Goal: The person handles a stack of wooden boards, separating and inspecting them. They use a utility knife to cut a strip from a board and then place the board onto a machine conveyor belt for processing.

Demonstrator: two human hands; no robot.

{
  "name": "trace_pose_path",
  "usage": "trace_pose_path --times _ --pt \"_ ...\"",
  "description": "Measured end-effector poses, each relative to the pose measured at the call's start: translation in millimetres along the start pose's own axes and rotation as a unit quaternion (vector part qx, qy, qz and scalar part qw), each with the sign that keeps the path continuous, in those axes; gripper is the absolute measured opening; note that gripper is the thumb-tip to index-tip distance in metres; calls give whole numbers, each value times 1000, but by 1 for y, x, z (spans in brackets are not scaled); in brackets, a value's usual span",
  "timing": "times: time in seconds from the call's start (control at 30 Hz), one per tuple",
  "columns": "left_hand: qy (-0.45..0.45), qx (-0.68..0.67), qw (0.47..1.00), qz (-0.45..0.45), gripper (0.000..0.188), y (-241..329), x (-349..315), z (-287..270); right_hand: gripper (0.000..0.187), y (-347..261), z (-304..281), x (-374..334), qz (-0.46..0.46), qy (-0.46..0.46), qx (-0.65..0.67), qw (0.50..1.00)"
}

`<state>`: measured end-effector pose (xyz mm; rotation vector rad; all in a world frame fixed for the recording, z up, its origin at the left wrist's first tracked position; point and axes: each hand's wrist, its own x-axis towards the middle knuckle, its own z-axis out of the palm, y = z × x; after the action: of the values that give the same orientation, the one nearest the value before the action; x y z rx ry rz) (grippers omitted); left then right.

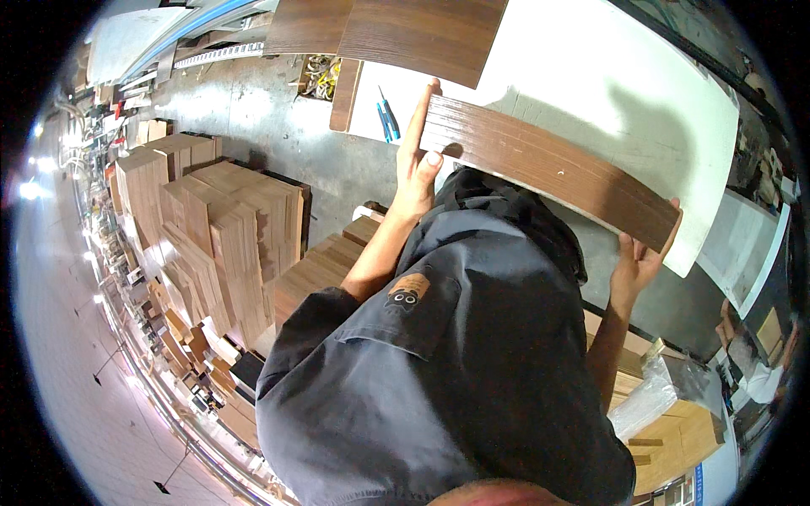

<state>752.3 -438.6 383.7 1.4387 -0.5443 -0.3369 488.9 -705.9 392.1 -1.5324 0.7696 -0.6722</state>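
A long, narrow brown wood-grain board (553, 162) stretches between my two hands at the near edge of a white worktable (607, 51). My left hand (418, 173) grips its left end, with the thumb on the near side and a finger reaching up along the end. At the right end, my right hand (639, 260) holds the board between thumb and fingers. Left of my left hand, blue-handled tools (388, 120) lie on the table; their exact kind is too small to tell. Large dark brown panels (413, 38) rest at the table's far left.
Tall stacks of brown boards (245, 228) stand on the floor at the left. A small box (321, 78) of yellowish scraps sits beyond the table's left edge. Plastic-wrapped light wood pieces (671, 401) are behind me at the right.
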Motion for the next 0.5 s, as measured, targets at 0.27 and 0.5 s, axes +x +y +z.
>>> trace_pose_path --times 0.27,0.5 --pt "-146 70 986 -39 117 -7 31 -55 114 -22 -22 20 -96 -28 -245 964" --pt "-173 100 980 0 108 -15 47 -63 128 -107 108 36 -265 -202 -386 860"
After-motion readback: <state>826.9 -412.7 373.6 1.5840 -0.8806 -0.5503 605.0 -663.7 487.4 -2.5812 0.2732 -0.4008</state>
